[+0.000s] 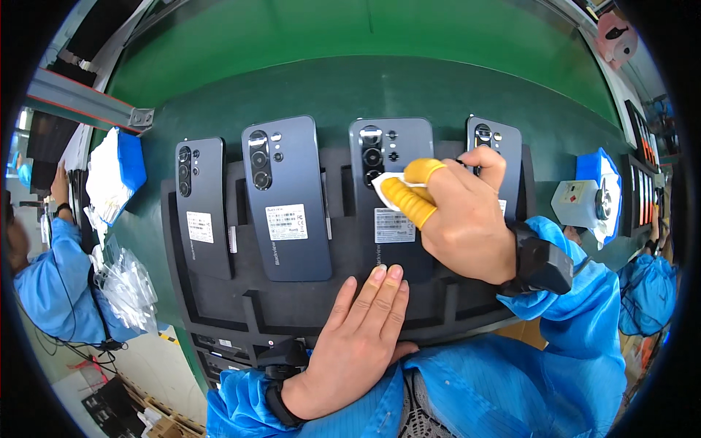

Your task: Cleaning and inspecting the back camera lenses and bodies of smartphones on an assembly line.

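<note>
My right hand (467, 219), with yellow finger cots on some fingers, pinches a white wipe (385, 191). It presses the wipe to the back of a dark smartphone (363, 223), just below the camera lenses. My left hand (358, 336) lies flat, its fingertips on that phone's lower end. The phone rests face down in a black foam tray (292, 310). Left of it lie a blue-grey smartphone (299, 190) and a dark smartphone (203, 186), both with white labels. Another smartphone (511, 164) at the right is partly hidden by my right hand.
On the green table (409, 87), a blue box with white wipes (130, 164) stands left. Clear plastic bags (128, 285) lie below it. At the right are a translucent bottle (575, 202) and another blue box (610, 175). A co-worker's blue sleeve (58, 285) shows far left.
</note>
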A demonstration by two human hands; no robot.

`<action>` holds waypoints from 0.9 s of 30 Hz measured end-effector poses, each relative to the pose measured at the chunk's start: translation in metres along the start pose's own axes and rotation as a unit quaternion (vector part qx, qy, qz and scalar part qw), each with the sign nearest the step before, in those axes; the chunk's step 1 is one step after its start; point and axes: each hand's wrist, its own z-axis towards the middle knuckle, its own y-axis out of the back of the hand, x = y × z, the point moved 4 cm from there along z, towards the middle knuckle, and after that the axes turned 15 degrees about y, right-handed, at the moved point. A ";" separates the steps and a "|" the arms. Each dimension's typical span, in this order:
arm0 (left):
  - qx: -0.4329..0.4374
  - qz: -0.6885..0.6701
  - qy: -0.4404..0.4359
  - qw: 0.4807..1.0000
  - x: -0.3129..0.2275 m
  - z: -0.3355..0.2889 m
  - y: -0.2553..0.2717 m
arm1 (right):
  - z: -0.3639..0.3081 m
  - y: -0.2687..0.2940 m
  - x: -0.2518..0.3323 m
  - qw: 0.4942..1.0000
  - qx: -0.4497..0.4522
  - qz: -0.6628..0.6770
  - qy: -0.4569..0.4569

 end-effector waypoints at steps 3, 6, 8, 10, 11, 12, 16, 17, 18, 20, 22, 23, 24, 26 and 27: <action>-0.004 -0.001 0.003 1.000 -0.001 -0.002 0.000 | -0.002 -0.002 0.004 1.000 -0.006 0.000 0.021; -0.005 -0.005 0.004 1.000 -0.002 0.000 -0.001 | -0.002 -0.010 0.005 0.999 -0.025 -0.008 0.021; 0.000 -0.007 0.000 1.000 -0.002 0.002 -0.001 | 0.000 -0.009 0.008 0.998 0.015 -0.012 0.057; -0.001 -0.007 0.010 1.000 -0.001 0.000 0.002 | 0.002 -0.005 0.004 0.997 0.013 -0.011 0.071; 0.001 -0.008 0.011 1.000 0.000 -0.002 0.003 | 0.002 -0.003 0.003 0.996 0.014 -0.014 0.083; 0.003 -0.012 0.008 1.000 0.000 -0.001 0.001 | 0.001 -0.001 -0.002 0.996 0.015 -0.015 0.084; 0.003 -0.014 0.004 1.000 0.000 0.002 0.000 | 0.004 0.006 -0.024 0.998 0.021 -0.053 -0.013; 0.002 -0.013 0.009 1.000 0.000 0.002 -0.001 | 0.004 0.000 -0.018 0.999 -0.008 -0.035 0.021; 0.000 -0.011 0.007 1.000 0.000 0.001 0.000 | 0.005 -0.001 -0.012 0.998 -0.035 -0.024 0.052; 0.000 -0.014 0.000 1.000 -0.001 0.000 0.002 | 0.008 -0.008 0.003 0.996 0.020 -0.025 0.088; -0.001 -0.015 0.006 1.000 -0.001 -0.001 0.002 | 0.012 -0.014 -0.009 0.996 0.004 -0.064 0.062; -0.003 -0.012 0.006 1.000 -0.001 -0.001 0.002 | 0.018 -0.013 -0.022 0.995 -0.002 -0.090 0.052; -0.006 -0.011 0.007 1.000 -0.001 -0.002 0.002 | 0.023 -0.011 -0.034 0.993 0.020 -0.108 0.047; -0.003 -0.006 0.002 1.000 -0.002 0.002 0.000 | 0.028 -0.006 -0.054 0.991 -0.020 -0.130 0.022; 0.000 -0.002 0.004 1.000 -0.002 0.002 0.000 | 0.029 -0.004 -0.056 0.994 -0.010 -0.111 0.014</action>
